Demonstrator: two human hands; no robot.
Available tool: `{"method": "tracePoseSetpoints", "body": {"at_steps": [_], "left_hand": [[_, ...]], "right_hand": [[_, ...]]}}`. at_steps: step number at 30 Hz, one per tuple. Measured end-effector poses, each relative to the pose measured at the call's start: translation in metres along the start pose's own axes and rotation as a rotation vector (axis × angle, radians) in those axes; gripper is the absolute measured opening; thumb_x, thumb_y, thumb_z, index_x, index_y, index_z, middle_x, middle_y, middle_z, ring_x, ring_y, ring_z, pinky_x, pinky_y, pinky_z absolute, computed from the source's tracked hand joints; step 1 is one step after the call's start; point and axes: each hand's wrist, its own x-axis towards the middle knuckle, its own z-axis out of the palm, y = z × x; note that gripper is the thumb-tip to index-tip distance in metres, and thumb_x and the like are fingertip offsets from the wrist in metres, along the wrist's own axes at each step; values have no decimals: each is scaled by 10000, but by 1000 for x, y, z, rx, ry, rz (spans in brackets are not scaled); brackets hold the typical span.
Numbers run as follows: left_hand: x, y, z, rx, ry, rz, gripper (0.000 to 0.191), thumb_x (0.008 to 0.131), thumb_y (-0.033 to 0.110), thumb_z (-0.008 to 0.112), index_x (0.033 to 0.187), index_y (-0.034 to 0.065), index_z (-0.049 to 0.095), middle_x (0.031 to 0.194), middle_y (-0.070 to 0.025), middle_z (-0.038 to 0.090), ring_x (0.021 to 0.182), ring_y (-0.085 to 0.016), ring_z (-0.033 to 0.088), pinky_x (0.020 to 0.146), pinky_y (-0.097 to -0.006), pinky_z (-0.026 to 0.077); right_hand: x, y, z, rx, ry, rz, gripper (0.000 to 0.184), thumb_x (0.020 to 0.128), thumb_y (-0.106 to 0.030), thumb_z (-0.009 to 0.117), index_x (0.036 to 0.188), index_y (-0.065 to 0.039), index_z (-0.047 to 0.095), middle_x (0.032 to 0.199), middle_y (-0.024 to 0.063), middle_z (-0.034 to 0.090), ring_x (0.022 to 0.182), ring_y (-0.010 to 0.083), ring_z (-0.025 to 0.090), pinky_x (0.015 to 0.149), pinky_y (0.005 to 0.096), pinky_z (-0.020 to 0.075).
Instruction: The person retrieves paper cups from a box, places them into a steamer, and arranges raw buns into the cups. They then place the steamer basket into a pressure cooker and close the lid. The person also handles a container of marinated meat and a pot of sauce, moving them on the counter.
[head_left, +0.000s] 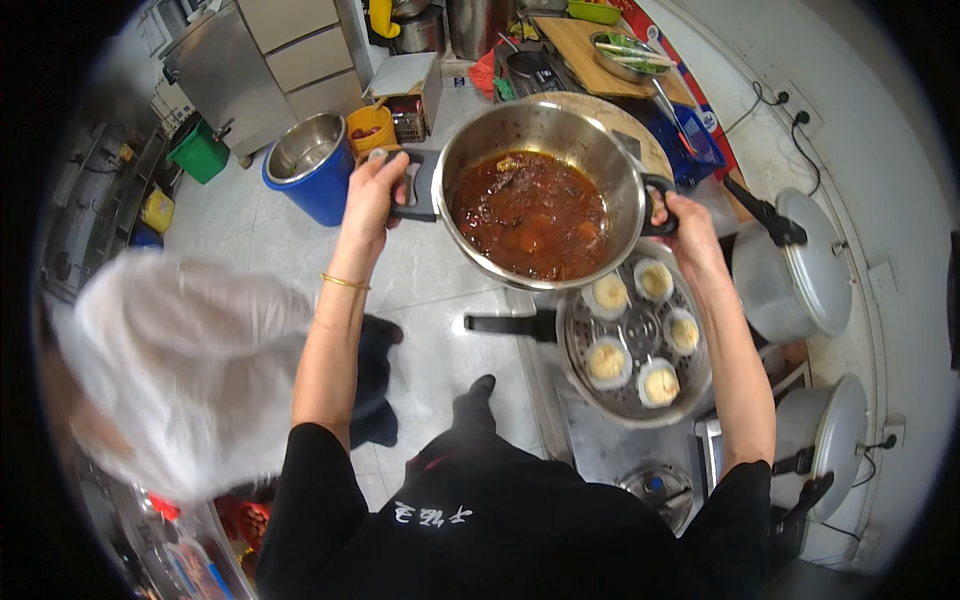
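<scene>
A large stainless steel pot (536, 277) of dark red-brown stew (531, 214) is held up in front of me by both its side handles. My left hand (379, 187) grips the long black handle, and my right hand (679, 221) is closed round the short black loop handle. Below the pot's right side, a perforated steamer tray in a long-handled pan (637, 330) holds several pale round items in white cups. The pan's black handle (510, 325) points left. A round wooden board (652, 146) lies partly hidden behind the pot.
A co-worker in white (195, 367) is close on my left. Two lidded pressure cookers (814, 255), (825, 450) stand along the right wall. A blue bin with a steel bowl (311, 180) and a yellow bucket (371, 127) stand on the floor ahead. A blue basket (690, 146) sits beyond my right hand.
</scene>
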Motion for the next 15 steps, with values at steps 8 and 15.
{"method": "tracePoseSetpoints", "body": {"at_steps": [8, 15], "left_hand": [[121, -98, 10, 39, -5, -119, 226, 886, 296, 563, 821, 79, 556, 518, 45, 421, 385, -53, 340, 315, -222, 231], [182, -155, 34, 27, -50, -188, 255, 883, 295, 565, 773, 65, 571, 504, 34, 426, 383, -64, 349, 330, -235, 236]], "right_hand": [[111, 81, 26, -19, 119, 234, 232, 946, -239, 457, 997, -39, 562, 688, -3, 538, 626, 105, 544, 555, 273, 503], [152, 113, 14, -83, 201, 327, 263, 942, -266, 457, 1007, -39, 571, 696, 11, 537, 660, 126, 552, 541, 270, 483]]}}
